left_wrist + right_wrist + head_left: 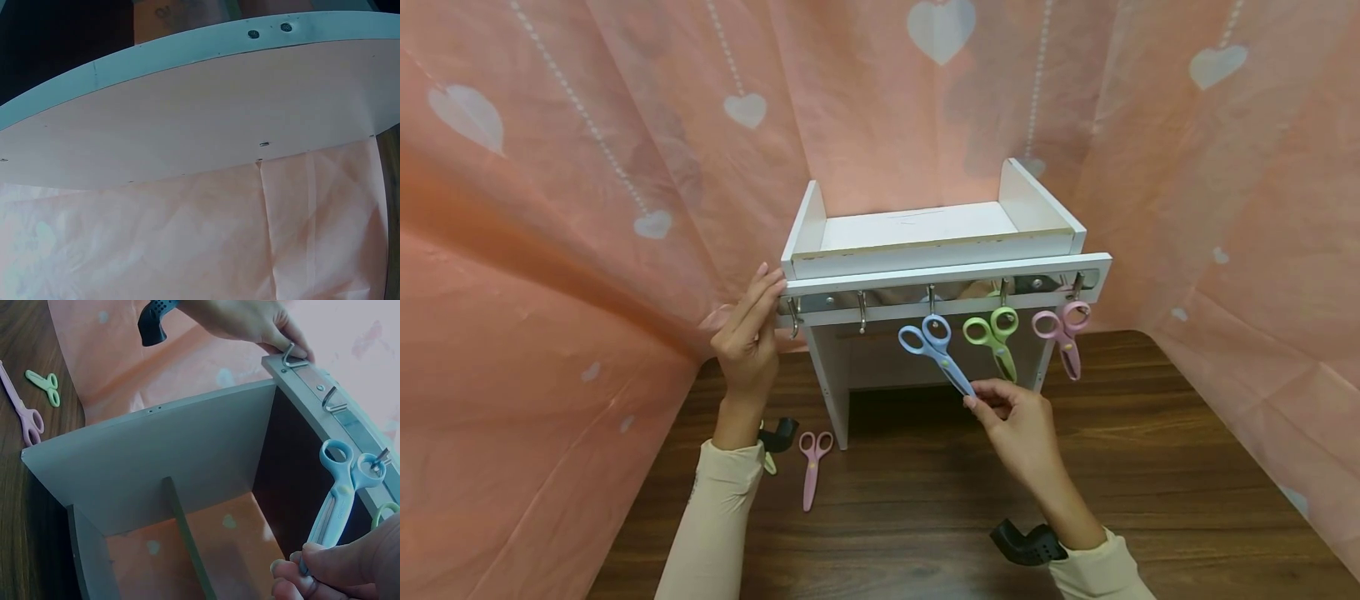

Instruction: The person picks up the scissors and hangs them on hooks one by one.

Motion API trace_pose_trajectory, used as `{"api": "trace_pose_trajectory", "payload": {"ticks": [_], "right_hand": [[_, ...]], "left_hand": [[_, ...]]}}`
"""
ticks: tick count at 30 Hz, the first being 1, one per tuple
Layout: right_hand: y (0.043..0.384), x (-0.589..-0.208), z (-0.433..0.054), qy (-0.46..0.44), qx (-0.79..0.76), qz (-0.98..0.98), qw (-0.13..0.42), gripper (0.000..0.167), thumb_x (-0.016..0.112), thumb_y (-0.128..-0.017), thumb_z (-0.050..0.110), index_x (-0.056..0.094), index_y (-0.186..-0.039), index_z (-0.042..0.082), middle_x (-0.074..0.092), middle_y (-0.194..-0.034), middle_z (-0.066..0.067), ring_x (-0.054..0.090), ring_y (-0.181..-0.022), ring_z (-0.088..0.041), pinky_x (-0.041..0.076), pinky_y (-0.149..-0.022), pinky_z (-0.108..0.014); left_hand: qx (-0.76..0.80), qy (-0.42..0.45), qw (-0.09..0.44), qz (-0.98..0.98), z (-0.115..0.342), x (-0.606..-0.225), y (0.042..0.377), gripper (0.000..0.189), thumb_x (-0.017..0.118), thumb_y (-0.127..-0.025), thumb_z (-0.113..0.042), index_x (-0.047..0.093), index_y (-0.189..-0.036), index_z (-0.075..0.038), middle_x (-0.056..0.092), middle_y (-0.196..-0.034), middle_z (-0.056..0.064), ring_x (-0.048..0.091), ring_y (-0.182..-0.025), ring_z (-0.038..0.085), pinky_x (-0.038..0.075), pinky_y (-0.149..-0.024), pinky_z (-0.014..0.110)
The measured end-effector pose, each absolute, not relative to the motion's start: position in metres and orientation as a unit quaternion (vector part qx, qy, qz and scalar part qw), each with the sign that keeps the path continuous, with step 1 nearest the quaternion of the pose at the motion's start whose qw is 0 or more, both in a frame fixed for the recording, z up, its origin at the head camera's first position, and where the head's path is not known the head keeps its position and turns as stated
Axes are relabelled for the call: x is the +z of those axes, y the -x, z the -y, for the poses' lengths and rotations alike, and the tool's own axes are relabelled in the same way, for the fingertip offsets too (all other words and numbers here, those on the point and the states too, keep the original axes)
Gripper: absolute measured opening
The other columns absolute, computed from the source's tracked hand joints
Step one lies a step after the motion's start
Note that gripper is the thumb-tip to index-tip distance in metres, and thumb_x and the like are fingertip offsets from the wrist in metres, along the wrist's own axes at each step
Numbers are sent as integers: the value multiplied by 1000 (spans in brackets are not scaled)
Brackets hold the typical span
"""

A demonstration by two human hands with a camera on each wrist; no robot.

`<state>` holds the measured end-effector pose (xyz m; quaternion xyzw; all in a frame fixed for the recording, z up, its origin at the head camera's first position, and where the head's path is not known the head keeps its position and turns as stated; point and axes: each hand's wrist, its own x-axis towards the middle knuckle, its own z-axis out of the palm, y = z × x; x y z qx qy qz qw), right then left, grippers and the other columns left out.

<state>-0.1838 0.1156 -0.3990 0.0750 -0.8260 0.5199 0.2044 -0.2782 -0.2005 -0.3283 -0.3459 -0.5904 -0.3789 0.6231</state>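
My right hand (1018, 425) pinches the blade end of the blue scissors (945, 360) between thumb and fingers. In the right wrist view, a metal hook (381, 460) passes through one finger loop of these blue scissors, which slant downward. Green scissors (1002, 340) and pink scissors (1066, 333) hang from the hooks to the right. My left hand (748, 337) rests with extended fingers against the left end of the white hook rail (947, 275). The left wrist view shows only the shelf's white side panel (187, 119), not the hand.
Left of the white shelf (827, 392), pink scissors (812, 479) lie on the wooden table (910, 517). Light green scissors (45, 384) lie near them, partly hidden by the left wrist in the head view. Two hooks at the rail's left hold nothing. Pink cloth (625, 333) surrounds the table.
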Motion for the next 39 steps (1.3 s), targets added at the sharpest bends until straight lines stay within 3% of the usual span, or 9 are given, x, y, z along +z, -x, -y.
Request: {"api": "trace_pose_trajectory", "payload": {"ticks": [12, 24, 33, 39], "right_hand": [[188, -408, -119, -84, 527, 823, 194, 7, 75, -90, 0, 75, -97, -2, 75, -81, -8, 67, -69, -8, 54, -58, -15], [191, -411, -120, -93, 543, 812, 194, 6, 72, -94, 2, 74, -98, -2, 74, -81, -9, 69, -72, -15, 56, -61, -15], [183, -409, -121, -101, 525, 809, 243, 3, 72, -93, 2, 76, -94, 3, 74, -77, -4, 69, -68, -15, 55, -59, -13], [168, -397, -123, -117, 521, 796, 286, 6, 73, -95, 7, 77, -93, 11, 74, -78, 2, 66, -66, -8, 52, -55, -14]], "left_hand": [[-390, 349, 619, 586, 200, -329, 278, 29, 65, -84, 24, 75, -107, 9, 74, -113, 20, 66, -114, 43, 56, -99, 47], [-395, 340, 618, 589, 194, -322, 268, 31, 64, -80, 29, 75, -103, 12, 73, -108, 25, 66, -114, 43, 56, -99, 46], [-391, 344, 617, 590, 192, -320, 265, 30, 63, -82, 29, 74, -104, 12, 73, -109, 25, 66, -113, 44, 56, -100, 47], [-392, 343, 619, 588, 194, -322, 269, 24, 64, -86, 23, 75, -105, 11, 73, -110, 23, 66, -113, 44, 56, -99, 47]]}}
